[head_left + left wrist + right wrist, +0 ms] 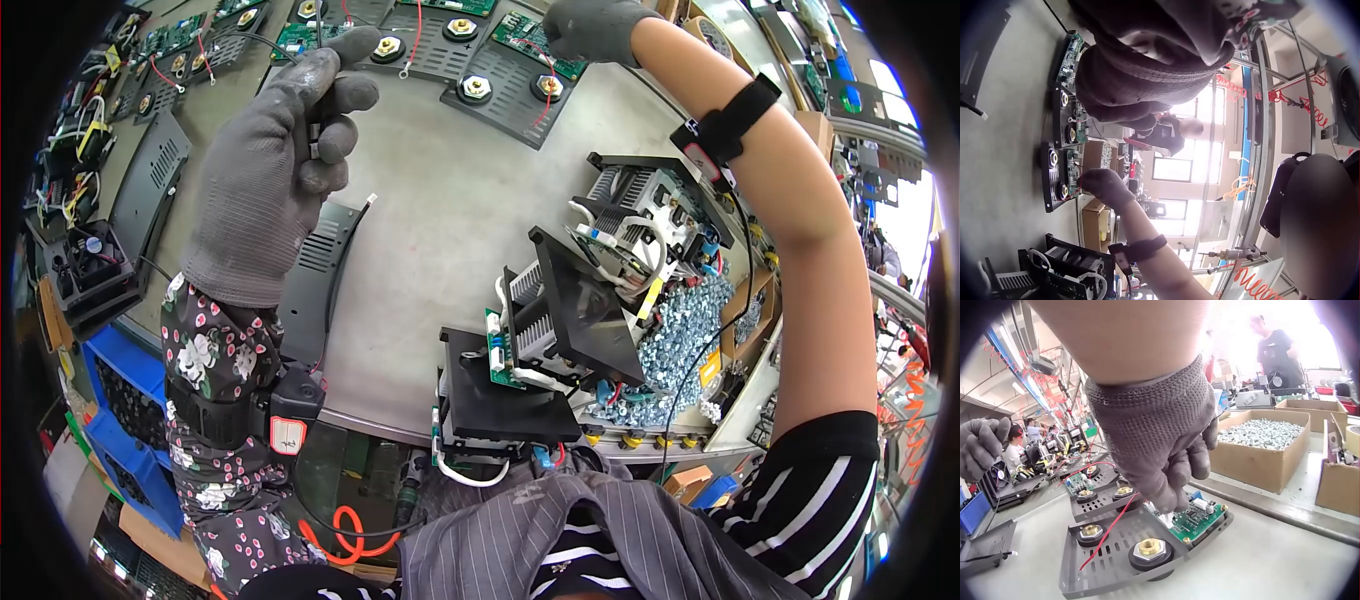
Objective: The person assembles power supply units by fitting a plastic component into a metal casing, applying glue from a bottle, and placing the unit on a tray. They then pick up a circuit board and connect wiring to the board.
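My gloved right hand (1160,444) reaches over a green circuit board (1200,519) on a slotted dark metal plate (1110,534). Its thumb and finger pinch at a small white connector (1166,519) on the board's edge. A red wire (1110,531) runs from near these fingertips across the plate. Two brass fittings with hex nuts (1149,549) stand on that plate. My gloved left hand (270,170) is raised over the left of the table, fingers curled round a small thin metal piece (315,140), mostly hidden; I cannot tell its kind.
More plates with boards (420,45) line the far side. Black heatsink assemblies (580,310) stand at the right beside a heap of small metal fasteners (680,330). A curved slotted panel (320,270) lies below the left hand. A cardboard box of fasteners (1260,453) stands beyond the right hand.
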Motion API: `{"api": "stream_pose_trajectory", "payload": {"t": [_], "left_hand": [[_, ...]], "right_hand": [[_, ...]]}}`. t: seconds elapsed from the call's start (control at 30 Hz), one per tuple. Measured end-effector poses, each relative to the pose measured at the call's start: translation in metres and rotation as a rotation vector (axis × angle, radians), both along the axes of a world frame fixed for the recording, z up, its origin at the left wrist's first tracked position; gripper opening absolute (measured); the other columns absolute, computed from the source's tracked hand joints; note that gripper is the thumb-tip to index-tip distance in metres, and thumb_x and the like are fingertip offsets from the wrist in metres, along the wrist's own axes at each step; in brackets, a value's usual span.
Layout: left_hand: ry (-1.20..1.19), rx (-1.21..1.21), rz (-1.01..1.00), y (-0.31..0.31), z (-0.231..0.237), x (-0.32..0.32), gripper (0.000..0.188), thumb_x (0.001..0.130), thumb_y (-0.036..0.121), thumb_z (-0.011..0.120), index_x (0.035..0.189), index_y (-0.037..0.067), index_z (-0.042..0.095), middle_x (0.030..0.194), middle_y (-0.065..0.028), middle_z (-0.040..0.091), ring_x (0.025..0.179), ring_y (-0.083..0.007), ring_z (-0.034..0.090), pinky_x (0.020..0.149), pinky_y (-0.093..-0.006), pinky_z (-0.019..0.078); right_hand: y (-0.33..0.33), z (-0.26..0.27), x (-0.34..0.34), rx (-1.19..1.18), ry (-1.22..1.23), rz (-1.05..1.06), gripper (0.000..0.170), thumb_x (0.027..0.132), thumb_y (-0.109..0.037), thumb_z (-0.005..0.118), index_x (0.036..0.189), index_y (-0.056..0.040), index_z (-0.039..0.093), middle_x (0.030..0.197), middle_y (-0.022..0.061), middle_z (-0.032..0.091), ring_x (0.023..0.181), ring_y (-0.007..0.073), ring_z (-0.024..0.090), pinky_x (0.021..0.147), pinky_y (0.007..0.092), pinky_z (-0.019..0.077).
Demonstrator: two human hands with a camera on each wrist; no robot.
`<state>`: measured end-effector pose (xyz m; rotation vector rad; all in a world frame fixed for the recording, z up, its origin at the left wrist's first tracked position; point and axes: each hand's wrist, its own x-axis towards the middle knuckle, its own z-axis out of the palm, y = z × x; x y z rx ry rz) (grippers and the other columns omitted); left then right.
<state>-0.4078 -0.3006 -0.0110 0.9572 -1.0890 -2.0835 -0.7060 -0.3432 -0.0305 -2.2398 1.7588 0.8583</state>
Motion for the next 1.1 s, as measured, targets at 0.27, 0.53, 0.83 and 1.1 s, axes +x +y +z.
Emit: {"api": "stream_pose_trajectory", "payload": {"t": [0.27,0.53,0.83,1.1], "left_hand": [[0.019,-0.025,-0.009,-0.003,-0.004,0.001,0.041,0.101,0.024,0.036,0.134,-0.001,0.039,0.090,0.0026,0.053,0.062,-0.0002,0.040,0.045,-0.0107,0.0341],[0.076,0.019,-0.014,-0.008,-0.006,0.005,0.040,0.101,0.025,0.037,0.133,0.000,0.040,0.090,0.0027,0.055,0.063,0.0003,0.042,0.045,-0.0110,0.0344],[0.285,0.123,-0.108,-0.015,-0.010,0.014,0.041,0.101,0.026,0.036,0.133,0.001,0.041,0.116,-0.0102,0.060,0.100,-0.0157,0.061,0.069,-0.0211,0.0543],[0.317,0.161,-0.026,-0.009,-0.011,0.001,0.041,0.100,0.028,0.036,0.133,0.005,0.043,0.128,-0.0126,0.052,0.118,-0.0239,0.050,0.099,-0.0389,0.0430]], "right_hand": [[-0.004,-0.004,0.002,0.004,0.022,0.064,0.026,0.074,-0.028,0.056,0.081,-0.0080,0.071,0.080,0.0167,0.067,0.078,0.0343,0.064,0.074,0.0428,0.0495],[-0.005,-0.009,0.018,0.057,0.208,0.165,0.021,0.070,-0.020,0.057,0.076,-0.0052,0.071,0.078,0.0171,0.067,0.075,0.0337,0.066,0.069,0.0418,0.0509],[-0.001,-0.002,0.019,0.077,0.097,-0.042,0.021,0.070,-0.020,0.060,0.079,-0.0039,0.071,0.079,0.0201,0.067,0.078,0.0322,0.066,0.070,0.0400,0.0511],[0.031,0.022,0.034,-0.250,-0.022,0.182,0.027,0.077,-0.020,0.063,0.103,-0.0153,0.067,0.096,0.0109,0.062,0.098,0.0286,0.056,0.087,0.0382,0.0461]]}}
